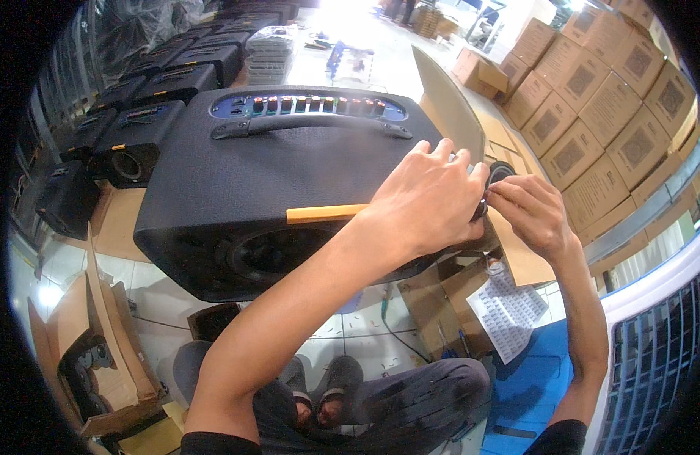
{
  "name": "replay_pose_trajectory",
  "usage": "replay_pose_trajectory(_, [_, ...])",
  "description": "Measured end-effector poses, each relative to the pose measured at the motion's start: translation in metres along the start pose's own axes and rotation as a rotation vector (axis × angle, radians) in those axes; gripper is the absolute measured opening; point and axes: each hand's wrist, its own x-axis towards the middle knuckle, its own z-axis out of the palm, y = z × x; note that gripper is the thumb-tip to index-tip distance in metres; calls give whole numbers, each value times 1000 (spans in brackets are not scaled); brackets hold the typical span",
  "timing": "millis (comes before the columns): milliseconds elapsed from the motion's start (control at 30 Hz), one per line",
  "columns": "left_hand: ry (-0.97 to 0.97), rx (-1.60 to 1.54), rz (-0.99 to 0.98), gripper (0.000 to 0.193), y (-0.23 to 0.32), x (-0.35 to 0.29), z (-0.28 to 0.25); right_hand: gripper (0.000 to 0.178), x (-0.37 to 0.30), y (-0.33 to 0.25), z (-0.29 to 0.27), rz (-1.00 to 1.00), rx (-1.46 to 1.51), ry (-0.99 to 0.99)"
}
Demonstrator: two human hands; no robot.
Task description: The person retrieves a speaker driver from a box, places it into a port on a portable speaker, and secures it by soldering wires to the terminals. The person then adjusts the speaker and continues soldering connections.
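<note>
A large black speaker cabinet (266,174) lies in front of me, with a carry handle (312,125) and a blue-edged control panel (221,110) of several knobs on top. Along its front edge runs a yellow strip (320,214), above a dark round opening (266,254). Off the cabinet's right end, my left hand (433,189) reaches across with fingers curled around a small dark part they mostly hide. Facing it, my right hand (536,208) pinches at the same spot. A round black rim (502,171) shows between the hands; its kind is unclear.
More black speakers (175,80) stand in rows at the back left. Stacked brown cartons (585,114) line the right. An open carton (96,364) holding round black parts sits at the lower left. A printed sheet (509,311) hangs near a blue surface (528,379) by my right arm.
</note>
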Motion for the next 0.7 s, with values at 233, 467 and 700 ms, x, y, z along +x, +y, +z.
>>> replay_pose_trajectory(233, [-19, 20, 5, 56, 0, 0, 0, 34, 6, 8, -5, -72, 13, -65])
replay_pose_trajectory(467, [0, 33, 13, 57, 0, 0, 0, 36, 10, 14, -5, -100, 33, -123])
replay_pose_trajectory(700, [17, 24, 15, 56, 0, -1, 1, 38, 6, 15, -9, -111, -13, -50])
